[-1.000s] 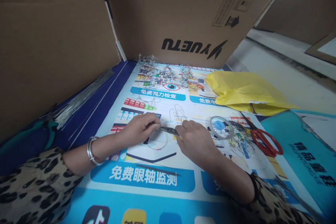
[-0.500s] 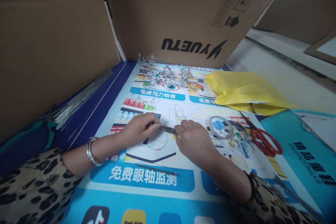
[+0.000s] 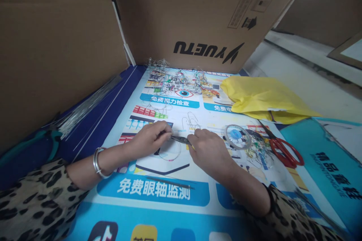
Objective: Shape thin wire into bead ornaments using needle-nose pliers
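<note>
In my right hand (image 3: 207,150) is a pair of pliers (image 3: 181,140), its dark jaws pointing left to the fingertips of my left hand (image 3: 155,135). Those left fingers pinch a thin wire (image 3: 180,154), which hangs below in a loop with a small reddish bit at its bottom. The pliers' tips meet the wire by the left fingertips; whether the jaws are fully closed on it I cannot tell. Just beyond the hands lie some bent wire pieces (image 3: 191,120) on the printed sheet (image 3: 181,211).
Right of my hands are a clear tape-like ring (image 3: 247,141), a tangle of wires (image 3: 258,148), red-handled scissors (image 3: 285,152) and a yellow bag (image 3: 263,96). Straight wires (image 3: 87,105) and teal-handled pliers (image 3: 53,143) lie left. Cardboard panels (image 3: 181,15) stand behind.
The tips of my left fingers and the pliers have shifted very slightly, and the wire loop hangs a little differently. All else stays in place.
</note>
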`<action>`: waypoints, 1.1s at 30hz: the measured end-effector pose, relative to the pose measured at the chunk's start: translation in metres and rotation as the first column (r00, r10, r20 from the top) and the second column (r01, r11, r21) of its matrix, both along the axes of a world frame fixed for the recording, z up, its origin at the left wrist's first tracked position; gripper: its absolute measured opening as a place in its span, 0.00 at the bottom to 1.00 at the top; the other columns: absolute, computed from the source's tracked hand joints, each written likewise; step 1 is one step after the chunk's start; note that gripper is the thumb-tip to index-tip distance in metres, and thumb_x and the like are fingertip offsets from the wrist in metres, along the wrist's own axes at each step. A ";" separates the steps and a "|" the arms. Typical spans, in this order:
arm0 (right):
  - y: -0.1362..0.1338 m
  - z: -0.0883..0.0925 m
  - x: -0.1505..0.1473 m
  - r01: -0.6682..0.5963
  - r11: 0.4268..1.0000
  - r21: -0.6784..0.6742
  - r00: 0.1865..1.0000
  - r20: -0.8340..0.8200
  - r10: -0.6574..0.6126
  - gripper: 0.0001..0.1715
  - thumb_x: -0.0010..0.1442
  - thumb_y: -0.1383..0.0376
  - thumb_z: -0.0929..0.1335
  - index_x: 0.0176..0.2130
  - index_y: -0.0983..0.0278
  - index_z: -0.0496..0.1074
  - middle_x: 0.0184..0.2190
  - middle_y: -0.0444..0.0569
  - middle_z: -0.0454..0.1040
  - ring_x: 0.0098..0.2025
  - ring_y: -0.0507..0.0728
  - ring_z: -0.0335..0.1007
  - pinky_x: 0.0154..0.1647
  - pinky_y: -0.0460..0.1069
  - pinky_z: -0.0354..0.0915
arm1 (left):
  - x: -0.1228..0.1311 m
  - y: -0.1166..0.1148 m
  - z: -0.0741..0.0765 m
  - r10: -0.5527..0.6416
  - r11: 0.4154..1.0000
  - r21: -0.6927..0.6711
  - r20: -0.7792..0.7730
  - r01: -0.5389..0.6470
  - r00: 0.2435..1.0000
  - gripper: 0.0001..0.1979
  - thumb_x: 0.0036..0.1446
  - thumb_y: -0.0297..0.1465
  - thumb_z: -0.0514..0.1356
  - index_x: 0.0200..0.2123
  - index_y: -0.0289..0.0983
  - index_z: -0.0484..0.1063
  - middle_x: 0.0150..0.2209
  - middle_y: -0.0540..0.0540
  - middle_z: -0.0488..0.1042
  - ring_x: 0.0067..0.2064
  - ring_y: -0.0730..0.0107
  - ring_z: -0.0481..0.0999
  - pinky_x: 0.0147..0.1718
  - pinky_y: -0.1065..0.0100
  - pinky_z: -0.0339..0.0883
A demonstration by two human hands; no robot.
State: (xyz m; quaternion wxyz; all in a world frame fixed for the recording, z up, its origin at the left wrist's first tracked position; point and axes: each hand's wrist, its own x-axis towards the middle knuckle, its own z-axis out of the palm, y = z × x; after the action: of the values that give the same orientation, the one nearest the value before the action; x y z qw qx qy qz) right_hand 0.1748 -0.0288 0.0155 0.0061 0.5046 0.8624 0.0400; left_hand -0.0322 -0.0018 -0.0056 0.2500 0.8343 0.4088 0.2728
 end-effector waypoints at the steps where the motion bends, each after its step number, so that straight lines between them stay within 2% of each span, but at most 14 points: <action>1: 0.000 0.000 0.000 0.000 1.000 -0.001 1.000 -0.003 0.000 0.08 0.58 0.67 0.61 0.33 0.64 0.69 0.31 0.50 0.69 0.35 0.56 0.62 0.32 0.49 0.50 | 0.000 0.000 0.001 -0.003 1.000 0.001 -0.001 0.003 1.000 0.05 0.58 0.27 0.51 0.33 0.37 0.66 0.28 0.50 0.70 0.30 0.73 0.67 0.29 0.71 0.60; 21: 0.001 0.005 0.001 -0.007 1.000 -0.014 0.999 0.031 0.007 0.08 0.58 0.67 0.61 0.33 0.62 0.69 0.31 0.48 0.70 0.34 0.54 0.63 0.29 0.48 0.50 | 0.000 0.001 -0.001 -0.049 0.999 0.004 -0.027 0.049 0.998 0.06 0.58 0.26 0.50 0.34 0.37 0.65 0.30 0.50 0.71 0.30 0.72 0.67 0.29 0.70 0.59; 33: 0.004 0.004 0.003 -0.041 0.999 -0.015 0.999 0.028 0.042 0.10 0.59 0.67 0.60 0.33 0.63 0.70 0.31 0.48 0.70 0.35 0.54 0.62 0.31 0.48 0.50 | -0.001 0.001 0.002 -0.057 0.998 -0.031 0.001 0.057 0.998 0.07 0.58 0.25 0.50 0.34 0.38 0.66 0.31 0.50 0.71 0.32 0.72 0.68 0.31 0.69 0.60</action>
State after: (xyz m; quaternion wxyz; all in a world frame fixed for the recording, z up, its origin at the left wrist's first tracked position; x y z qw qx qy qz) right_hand 0.1782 -0.0251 0.0199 0.0212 0.4858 0.8729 0.0409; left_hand -0.0335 -0.0006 -0.0039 0.2706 0.8415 0.3891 0.2593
